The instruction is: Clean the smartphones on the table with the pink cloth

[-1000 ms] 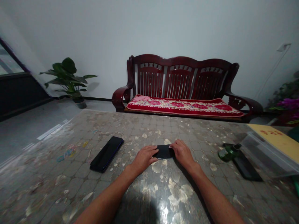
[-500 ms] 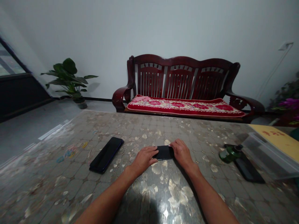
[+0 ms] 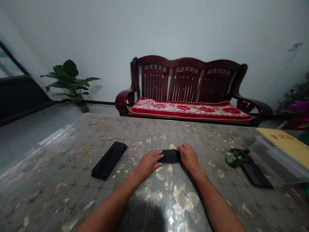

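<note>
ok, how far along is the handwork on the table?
Done: no finished result visible. In hand: the small dark slab, its ends held by the left hand and right hand. Left: seemingly this piece; can't tell whether the untouched phone-like slab at left counts.

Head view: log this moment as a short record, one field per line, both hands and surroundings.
Left hand: on the left end of a flat dark slab
Right hand: on the slab's right end
Table, left side: black phone-like object, small coloured loops
Table, right side: green bottle, dark flat item, clear box with yellow sheet on top
Background: wooden bench with red floral mat, potted plant
</note>
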The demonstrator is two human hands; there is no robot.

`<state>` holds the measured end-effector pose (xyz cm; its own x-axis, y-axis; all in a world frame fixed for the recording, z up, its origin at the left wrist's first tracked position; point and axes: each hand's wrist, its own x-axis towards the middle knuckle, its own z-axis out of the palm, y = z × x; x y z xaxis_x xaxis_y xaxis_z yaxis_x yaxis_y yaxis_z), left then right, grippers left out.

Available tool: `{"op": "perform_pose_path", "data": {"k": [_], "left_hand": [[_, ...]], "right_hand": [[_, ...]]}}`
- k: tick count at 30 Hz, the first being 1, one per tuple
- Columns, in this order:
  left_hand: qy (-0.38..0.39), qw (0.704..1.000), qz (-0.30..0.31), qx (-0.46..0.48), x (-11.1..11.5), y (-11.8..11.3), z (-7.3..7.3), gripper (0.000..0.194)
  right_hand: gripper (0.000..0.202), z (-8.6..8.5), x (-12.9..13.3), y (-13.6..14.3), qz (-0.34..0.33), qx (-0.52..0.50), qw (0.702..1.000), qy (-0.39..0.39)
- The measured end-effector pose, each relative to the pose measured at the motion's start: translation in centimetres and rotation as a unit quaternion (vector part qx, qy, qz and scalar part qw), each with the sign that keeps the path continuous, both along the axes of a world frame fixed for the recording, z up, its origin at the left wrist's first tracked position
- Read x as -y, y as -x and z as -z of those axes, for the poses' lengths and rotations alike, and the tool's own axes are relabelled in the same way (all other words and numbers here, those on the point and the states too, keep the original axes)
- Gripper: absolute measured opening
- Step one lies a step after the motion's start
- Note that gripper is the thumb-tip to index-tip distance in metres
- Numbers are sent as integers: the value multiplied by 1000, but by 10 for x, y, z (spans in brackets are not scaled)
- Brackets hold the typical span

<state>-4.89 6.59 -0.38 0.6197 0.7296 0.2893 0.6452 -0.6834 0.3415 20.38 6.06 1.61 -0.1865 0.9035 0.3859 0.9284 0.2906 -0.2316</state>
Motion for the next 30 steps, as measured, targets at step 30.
{"op": "perform_pose_path", "data": {"k": [30], "left_hand": [[43,997,-19,-59,-9,-17,-27,44]], "right_hand": [[27,4,-5,-1,-30,-13,999,-8]]}}
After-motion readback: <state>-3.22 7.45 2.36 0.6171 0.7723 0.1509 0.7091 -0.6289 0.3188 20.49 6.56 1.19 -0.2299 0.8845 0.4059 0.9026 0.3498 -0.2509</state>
